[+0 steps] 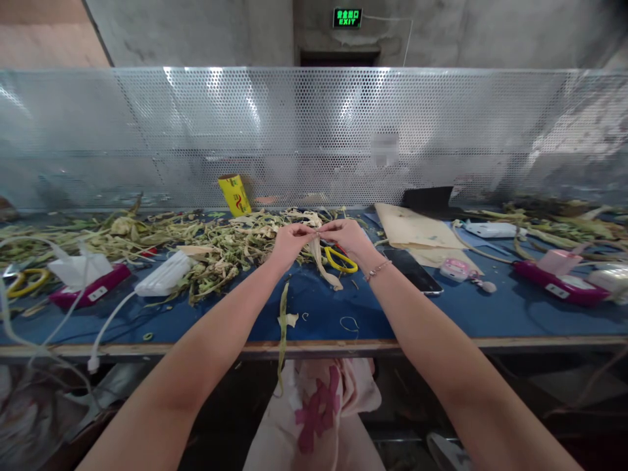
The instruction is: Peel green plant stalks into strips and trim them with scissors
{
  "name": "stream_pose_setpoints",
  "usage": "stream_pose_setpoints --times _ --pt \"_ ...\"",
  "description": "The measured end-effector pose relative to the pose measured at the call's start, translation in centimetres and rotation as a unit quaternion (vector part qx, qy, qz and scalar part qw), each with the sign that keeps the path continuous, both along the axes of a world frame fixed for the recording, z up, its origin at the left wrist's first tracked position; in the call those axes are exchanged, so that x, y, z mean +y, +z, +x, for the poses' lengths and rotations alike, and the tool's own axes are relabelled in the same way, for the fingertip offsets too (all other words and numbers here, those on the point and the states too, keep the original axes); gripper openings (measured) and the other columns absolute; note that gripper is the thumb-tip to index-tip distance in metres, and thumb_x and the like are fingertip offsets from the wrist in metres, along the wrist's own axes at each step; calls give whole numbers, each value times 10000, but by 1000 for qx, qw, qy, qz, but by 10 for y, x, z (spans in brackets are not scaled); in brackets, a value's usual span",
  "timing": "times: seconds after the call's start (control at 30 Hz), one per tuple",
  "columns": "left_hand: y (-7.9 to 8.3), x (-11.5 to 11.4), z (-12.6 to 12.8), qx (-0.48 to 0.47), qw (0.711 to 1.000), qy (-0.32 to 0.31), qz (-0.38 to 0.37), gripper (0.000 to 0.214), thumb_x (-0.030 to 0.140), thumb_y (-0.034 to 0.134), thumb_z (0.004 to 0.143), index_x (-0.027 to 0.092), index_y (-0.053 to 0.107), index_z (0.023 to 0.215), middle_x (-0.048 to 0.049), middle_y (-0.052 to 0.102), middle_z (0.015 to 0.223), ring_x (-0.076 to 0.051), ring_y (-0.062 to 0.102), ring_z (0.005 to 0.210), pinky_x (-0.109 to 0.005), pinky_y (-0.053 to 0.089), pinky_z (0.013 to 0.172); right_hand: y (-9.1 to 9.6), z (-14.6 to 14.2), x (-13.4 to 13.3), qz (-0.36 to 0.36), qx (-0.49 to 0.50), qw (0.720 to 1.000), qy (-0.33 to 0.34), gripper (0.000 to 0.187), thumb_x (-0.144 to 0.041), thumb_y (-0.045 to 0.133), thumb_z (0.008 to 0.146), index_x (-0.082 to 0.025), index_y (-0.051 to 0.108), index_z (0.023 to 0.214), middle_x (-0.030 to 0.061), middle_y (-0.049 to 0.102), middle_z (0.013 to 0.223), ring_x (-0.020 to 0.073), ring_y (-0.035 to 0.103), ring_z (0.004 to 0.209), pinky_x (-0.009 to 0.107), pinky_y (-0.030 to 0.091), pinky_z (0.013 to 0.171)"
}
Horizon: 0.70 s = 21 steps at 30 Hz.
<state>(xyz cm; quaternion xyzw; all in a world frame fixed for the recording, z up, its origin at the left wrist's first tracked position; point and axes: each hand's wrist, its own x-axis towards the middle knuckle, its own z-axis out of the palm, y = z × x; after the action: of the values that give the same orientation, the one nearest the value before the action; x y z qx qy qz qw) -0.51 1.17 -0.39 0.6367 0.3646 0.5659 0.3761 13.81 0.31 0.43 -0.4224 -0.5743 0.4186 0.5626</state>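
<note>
My left hand (289, 241) and my right hand (343, 234) meet over the middle of the table, fingertips pinched together. Between them they hold a pale, dried strip of leaf (321, 265), whose wide end hangs down toward the blue tabletop. Right beside the strip, partly under my right hand, lies a pair of yellow-handled scissors (342, 260). A heap of dried, greenish leaf pieces (230, 252) spreads left of and behind my hands. Nearer to me, a long green strip (283, 327) hangs over the table's front edge.
A yellow box (235, 195) stands at the back against a perforated metal screen (275, 131). On the right are a phone (412, 269), brown cardboard (417, 226), a pink earphone case (456, 269) and a purple power strip (559, 284). A white power bank (164, 273) and cables lie left.
</note>
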Motion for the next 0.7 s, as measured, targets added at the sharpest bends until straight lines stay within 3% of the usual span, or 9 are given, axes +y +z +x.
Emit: stream_pose_setpoints --times 0.23,0.5,0.7 --pt "2 -4 -1 15 1000 7 0 175 265 714 521 135 646 618 -35 639 643 -119 558 616 -283 452 655 0 0 0 5 -22 1000 -12 189 -219 726 465 -143 636 613 2 605 589 87 537 569 254 451 632" --pt "6 -3 0 12 997 32 73 87 203 654 577 136 623 623 -47 653 707 -128 590 655 -293 475 687 5 -4 -6 -22 -60 998 -24 322 -396 559 708 -163 496 496 -6 512 492 82 479 466 227 407 512" --pt "6 -9 2 28 991 36 127 73 214 639 609 144 621 616 -54 644 735 -130 593 689 -300 475 718 6 -8 -8 -26 -73 997 -1 346 -379 487 768 -192 460 479 -23 452 440 83 402 418 237 359 478"
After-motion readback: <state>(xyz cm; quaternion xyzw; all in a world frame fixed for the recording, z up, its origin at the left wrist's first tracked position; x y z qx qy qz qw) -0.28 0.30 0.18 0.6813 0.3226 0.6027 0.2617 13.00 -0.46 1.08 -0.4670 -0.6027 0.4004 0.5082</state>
